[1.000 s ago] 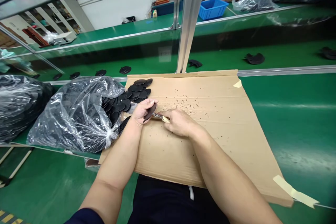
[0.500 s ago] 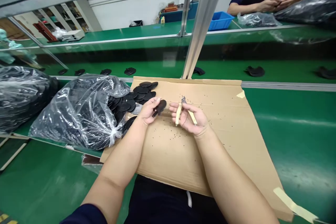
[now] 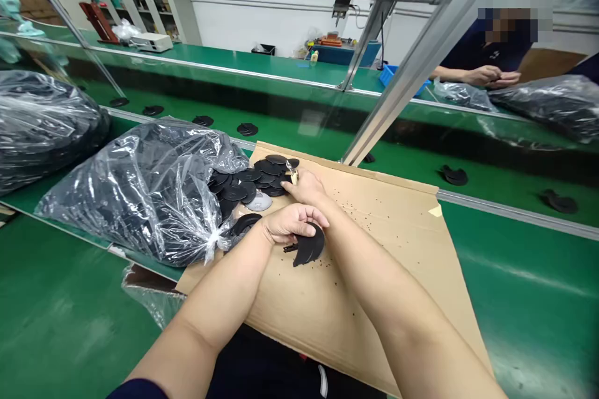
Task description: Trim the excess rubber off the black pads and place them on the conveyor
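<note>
At the far left, a clear bag (image 3: 47, 128) bulges with dark contents. Next to it, a second bag (image 3: 154, 193) also holds dark parts. Beside this one, on the cardboard (image 3: 421, 293), lies a pile of black discs (image 3: 253, 177) with one grey disc (image 3: 259, 202). The left hand (image 3: 294, 223) pinches a black piece (image 3: 311, 247) between thumb and fingers, above the cardboard. Just beyond it, the right hand (image 3: 306, 186) is closed around pliers (image 3: 292, 173) at the pile's right edge; if they touch the discs, I cannot tell. Behind, a blue bin (image 3: 387, 76) is partly hidden by a post (image 3: 421, 62). At the far right, a third bag (image 3: 556, 103) holds something dark.
</note>
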The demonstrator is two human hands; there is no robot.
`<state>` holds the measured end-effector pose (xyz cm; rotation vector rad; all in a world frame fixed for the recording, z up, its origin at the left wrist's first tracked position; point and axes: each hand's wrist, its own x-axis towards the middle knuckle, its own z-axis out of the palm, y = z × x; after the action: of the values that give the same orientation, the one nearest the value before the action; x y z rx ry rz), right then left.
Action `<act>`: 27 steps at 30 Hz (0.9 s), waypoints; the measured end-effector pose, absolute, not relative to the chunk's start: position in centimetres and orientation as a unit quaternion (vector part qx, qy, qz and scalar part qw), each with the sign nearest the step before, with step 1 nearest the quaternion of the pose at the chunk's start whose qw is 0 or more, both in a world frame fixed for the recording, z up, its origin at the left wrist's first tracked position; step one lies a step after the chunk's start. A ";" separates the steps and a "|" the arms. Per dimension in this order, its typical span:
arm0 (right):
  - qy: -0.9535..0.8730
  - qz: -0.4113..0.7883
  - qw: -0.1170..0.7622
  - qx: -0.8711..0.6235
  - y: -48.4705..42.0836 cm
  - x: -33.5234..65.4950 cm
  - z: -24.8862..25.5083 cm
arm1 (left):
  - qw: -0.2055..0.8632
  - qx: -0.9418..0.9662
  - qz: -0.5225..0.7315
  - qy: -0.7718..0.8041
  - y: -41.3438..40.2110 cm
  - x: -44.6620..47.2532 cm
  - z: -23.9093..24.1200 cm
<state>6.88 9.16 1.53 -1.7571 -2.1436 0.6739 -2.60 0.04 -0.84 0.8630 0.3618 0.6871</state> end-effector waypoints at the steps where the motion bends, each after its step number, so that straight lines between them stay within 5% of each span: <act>1: -0.731 0.230 0.144 -0.626 9.5 6.1 1.4 | 0.836 0.408 0.326 0.170 0.1 -2.7 -0.8; 9: -0.644 0.340 0.168 -0.664 10.9 5.1 0.4 | 0.842 0.398 0.334 0.146 0.3 -2.9 -0.3; 27: -0.753 0.184 0.188 -0.604 9.8 4.7 -0.7 | 0.850 0.384 0.349 0.089 0.6 -2.9 -1.0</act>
<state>4.75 9.84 -0.67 -1.6992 -2.1178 0.5179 -2.89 0.58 -0.97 0.8091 0.1870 0.7340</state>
